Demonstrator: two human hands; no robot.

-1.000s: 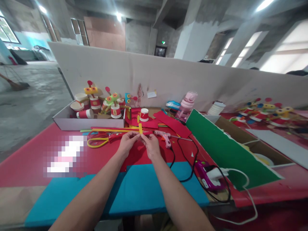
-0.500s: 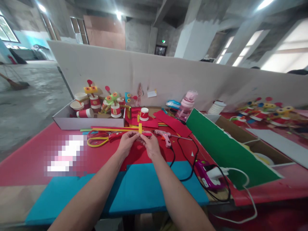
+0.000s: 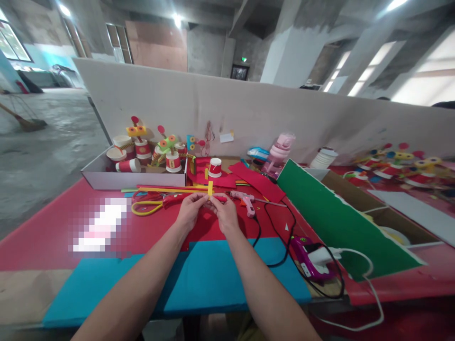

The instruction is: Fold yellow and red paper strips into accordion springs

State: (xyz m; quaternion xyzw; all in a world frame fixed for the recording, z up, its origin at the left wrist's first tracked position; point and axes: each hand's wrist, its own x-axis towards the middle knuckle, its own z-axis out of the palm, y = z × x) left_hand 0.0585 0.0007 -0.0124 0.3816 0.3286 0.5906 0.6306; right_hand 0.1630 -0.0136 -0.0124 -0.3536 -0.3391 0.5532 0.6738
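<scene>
My left hand point(image 3: 189, 208) and my right hand point(image 3: 224, 213) meet over the red table covering, fingertips pinched together on a narrow yellow paper strip point(image 3: 210, 187). The strip stands up above the fingers; its lower end is hidden by them. A small red piece shows along the right hand's fingers; whether it is held, I cannot tell. Left of my left hand lies a tool with a yellow loop handle point(image 3: 145, 208). To the right of my right hand lies a pink hot glue gun point(image 3: 248, 201). Behind the hands is a red and white paper cup point(image 3: 215, 167).
A white box point(image 3: 135, 180) at the back left holds cups and paper-cup figures. Blue sheets point(image 3: 199, 279) lie along the front edge. At right stand a green-sided box point(image 3: 341, 218) and a purple power strip point(image 3: 311, 260) with cables. A white partition point(image 3: 159, 99) runs behind.
The view has shifted slightly, so everything sits a little further right. Both hands stay pinched on the yellow strip, with barely any finger movement.
</scene>
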